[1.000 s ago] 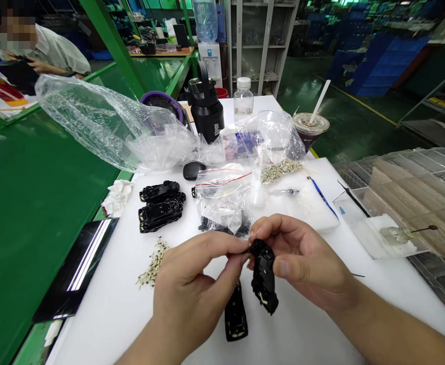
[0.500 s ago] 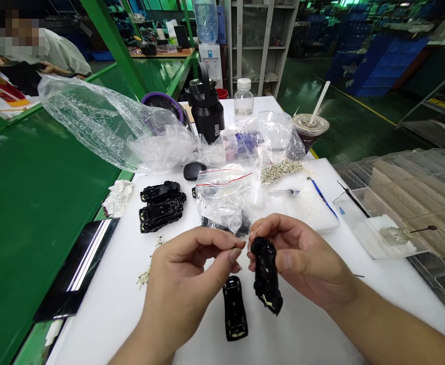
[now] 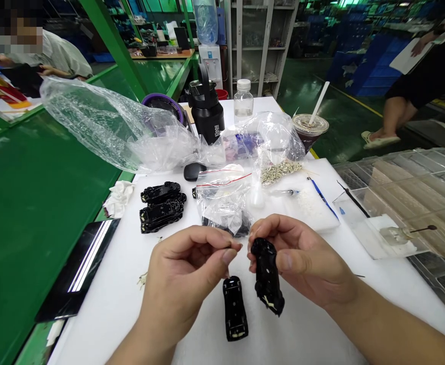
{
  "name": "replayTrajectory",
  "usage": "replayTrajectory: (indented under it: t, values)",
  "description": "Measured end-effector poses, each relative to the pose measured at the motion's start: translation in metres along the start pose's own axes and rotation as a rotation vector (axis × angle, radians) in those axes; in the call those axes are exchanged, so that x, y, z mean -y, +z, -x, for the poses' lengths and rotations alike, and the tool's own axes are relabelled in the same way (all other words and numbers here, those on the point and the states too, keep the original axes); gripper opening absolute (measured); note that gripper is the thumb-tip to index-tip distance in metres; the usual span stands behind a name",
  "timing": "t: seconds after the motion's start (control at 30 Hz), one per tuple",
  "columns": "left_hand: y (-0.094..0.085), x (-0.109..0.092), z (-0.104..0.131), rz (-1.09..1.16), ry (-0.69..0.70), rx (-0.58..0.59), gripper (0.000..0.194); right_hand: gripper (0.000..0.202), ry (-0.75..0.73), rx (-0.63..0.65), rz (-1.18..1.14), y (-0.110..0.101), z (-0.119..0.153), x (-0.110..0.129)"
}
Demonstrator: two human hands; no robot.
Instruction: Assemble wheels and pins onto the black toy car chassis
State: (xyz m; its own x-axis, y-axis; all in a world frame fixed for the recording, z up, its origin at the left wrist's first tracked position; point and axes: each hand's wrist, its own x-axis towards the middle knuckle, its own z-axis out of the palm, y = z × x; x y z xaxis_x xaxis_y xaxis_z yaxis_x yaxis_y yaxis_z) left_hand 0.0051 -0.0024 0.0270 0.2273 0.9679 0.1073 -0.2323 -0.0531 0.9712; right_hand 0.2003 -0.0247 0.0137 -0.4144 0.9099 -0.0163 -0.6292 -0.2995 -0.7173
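Between the thumb and fingers of my right hand [image 3: 302,258] is a black toy car body [image 3: 268,279], tilted, with a pale piece at its lower end. My left hand [image 3: 195,274] is closed in a pinch just to the left of it; whatever sits between the fingertips is too small to make out. Below the hands a second black car body [image 3: 235,309] lies on the white work surface, also with a pale piece at its near end. More black car bodies [image 3: 163,208] are grouped at the left. Small pale parts [image 3: 142,279] lie partly hidden behind my left hand.
A zip bag [image 3: 226,197] lies ahead, by a heap of small pale parts [image 3: 279,172]. A blue tool [image 3: 323,198] rests on a white pad. Behind stand a black bottle [image 3: 207,114] and a drink cup [image 3: 309,129]. A clear compartment box [image 3: 405,187] is at right.
My left hand has drawn slightly left, away from the car body in my right hand. A person carrying a white sheet has come into view at the far right.
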Motion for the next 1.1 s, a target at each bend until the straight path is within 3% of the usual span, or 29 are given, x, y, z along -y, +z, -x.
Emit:
replayTrajectory:
  t: [0.17,0.33,0.53,0.7,0.83,1.1]
  values:
    - [0.000,-0.001,-0.002,-0.017,-0.018,-0.027,0.029,0.023,-0.002,-0.002,-0.001,0.000,0.000,0.000]
    - [0.003,0.000,-0.002,-0.206,0.006,-0.088,0.022,0.022,-0.018,0.033,-0.009,0.000,-0.003,0.000]
    - [0.003,0.007,0.001,-0.797,0.303,-0.176,0.014,0.023,-0.015,-0.063,0.060,0.004,-0.002,0.001]
    - [0.002,0.011,-0.001,-1.035,0.470,-0.139,0.016,0.025,0.030,-0.102,0.124,0.004,-0.003,0.001]
    - [0.000,0.009,-0.003,-1.039,0.516,-0.114,0.015,0.024,0.049,-0.095,0.101,0.002,-0.004,0.003]
    - [0.003,-0.001,-0.007,-0.793,0.310,-0.072,0.014,0.025,0.049,-0.061,0.085,0.002,-0.005,0.003]
